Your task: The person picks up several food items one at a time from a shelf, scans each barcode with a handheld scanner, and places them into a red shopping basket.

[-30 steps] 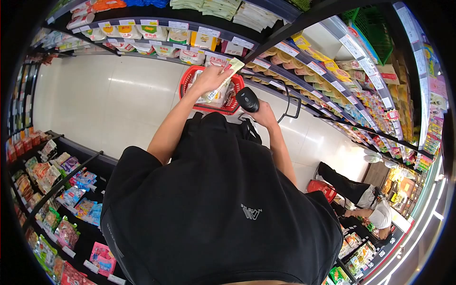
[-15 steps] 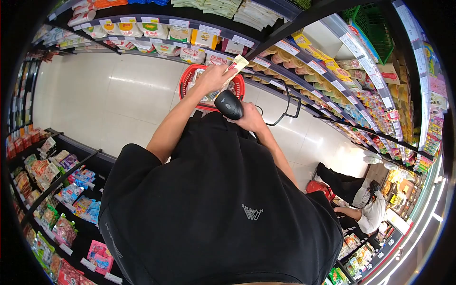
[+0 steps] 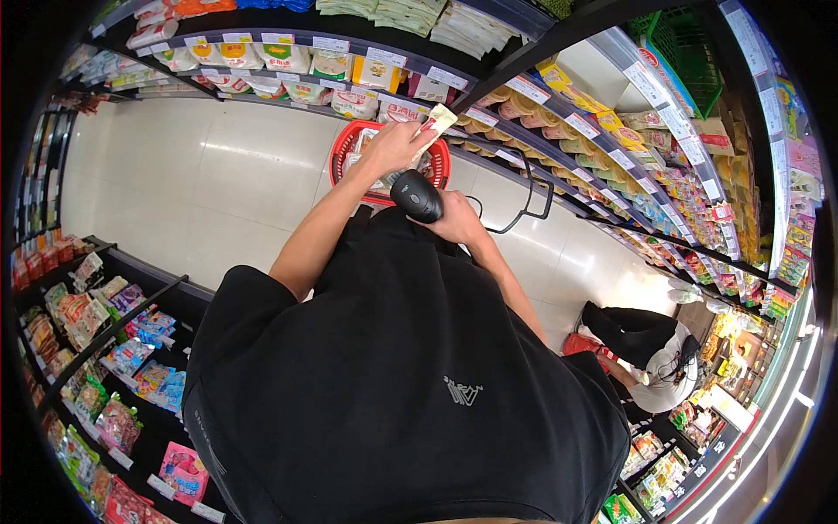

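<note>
My left hand (image 3: 394, 147) is closed on a slim cream-coloured packet (image 3: 442, 120) with a red mark, held above a red shopping basket (image 3: 336, 157). Closer to my body, my right hand (image 3: 456, 217) grips a black handheld barcode scanner (image 3: 416, 196). Its rounded head points toward the packet and the basket, a little below my left hand. Several packaged goods lie inside the basket, partly covered by my hands and the scanner. The packet's lower part is hidden, and its contents cannot be made out.
Shelves of bagged goods (image 3: 288, 58) run ahead, and packaged snacks (image 3: 602, 122) fill racks at the right. A black metal frame (image 3: 528, 196) juts over the floor (image 3: 218, 166). Candy bags (image 3: 131, 354) hang at lower left. A person (image 3: 668, 371) bends beside a red basket (image 3: 580, 343).
The scanner and my right hand have shifted slightly left. My left hand keeps its hold on the packet, almost still. The other person has bent lower toward their basket.
</note>
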Available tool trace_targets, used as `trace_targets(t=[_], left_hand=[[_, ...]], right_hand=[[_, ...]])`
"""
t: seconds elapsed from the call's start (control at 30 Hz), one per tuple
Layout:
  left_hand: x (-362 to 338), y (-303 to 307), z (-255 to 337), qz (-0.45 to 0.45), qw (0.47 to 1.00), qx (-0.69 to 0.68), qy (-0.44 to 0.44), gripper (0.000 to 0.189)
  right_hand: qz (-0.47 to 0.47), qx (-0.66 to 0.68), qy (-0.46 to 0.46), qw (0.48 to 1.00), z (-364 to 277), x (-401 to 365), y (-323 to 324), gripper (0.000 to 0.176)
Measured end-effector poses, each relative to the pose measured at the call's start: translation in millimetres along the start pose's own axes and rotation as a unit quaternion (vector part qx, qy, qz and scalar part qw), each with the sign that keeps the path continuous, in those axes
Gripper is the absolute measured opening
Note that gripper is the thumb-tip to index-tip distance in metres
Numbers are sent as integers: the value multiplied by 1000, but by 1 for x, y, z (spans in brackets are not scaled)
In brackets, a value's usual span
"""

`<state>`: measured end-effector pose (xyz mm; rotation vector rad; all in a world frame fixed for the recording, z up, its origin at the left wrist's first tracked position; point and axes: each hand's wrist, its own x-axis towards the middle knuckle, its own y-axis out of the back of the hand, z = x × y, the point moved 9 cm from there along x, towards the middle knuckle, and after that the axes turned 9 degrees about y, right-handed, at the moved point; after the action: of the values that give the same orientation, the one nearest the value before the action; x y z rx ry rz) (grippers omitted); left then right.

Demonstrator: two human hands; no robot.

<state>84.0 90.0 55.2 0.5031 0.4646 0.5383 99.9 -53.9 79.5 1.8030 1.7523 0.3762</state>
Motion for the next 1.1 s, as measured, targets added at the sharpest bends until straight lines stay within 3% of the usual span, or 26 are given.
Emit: trace_targets(t=[0.2,0.27,0.33,0.37,0.43,0.47,0.57,0.6,0.73,0.8,0.9,1.0,1.1], left_hand=[[0,0,-2,4,1000,1,-5,50],[0,2,-3,7,1000,1,-8,49],[-8,-7,9,-98,995,-6,-19,47],[-9,-13,7,-101,995,-4,-20,47],[-17,-34,8,-188,968,-166,-26,46],[-18,-42,5,-234,962,-140,-11,46],[-16,-59,2,-232,967,-80,-68,45],[-20,-65,-3,-283,953,-107,-16,46],[-24,-71,0,-290,952,-65,-68,37],[-23,-76,-8,-298,951,-49,-68,39],[-20,-88,-29,-326,943,-56,-45,45],[11,-77,-88,-145,983,-113,26,48],[16,-54,-104,-113,977,-161,78,44]], right_hand=[[-11,-13,3,1000,6,0,-2,48],[109,104,-14,988,22,-5,17,51],[185,182,-20,966,32,-10,39,43],[213,247,-41,945,45,-13,45,36],[202,353,-43,913,60,-15,50,25],[209,361,-28,909,60,-18,55,21],[172,338,-6,925,55,-23,63,23],[172,348,-11,922,55,-23,63,25],[154,301,-32,941,57,-25,61,24],[148,181,-51,971,54,-28,62,26],[156,125,-48,979,57,-32,61,30],[186,53,-51,980,60,-34,65,35],[224,-8,-59,973,70,-35,66,36]])
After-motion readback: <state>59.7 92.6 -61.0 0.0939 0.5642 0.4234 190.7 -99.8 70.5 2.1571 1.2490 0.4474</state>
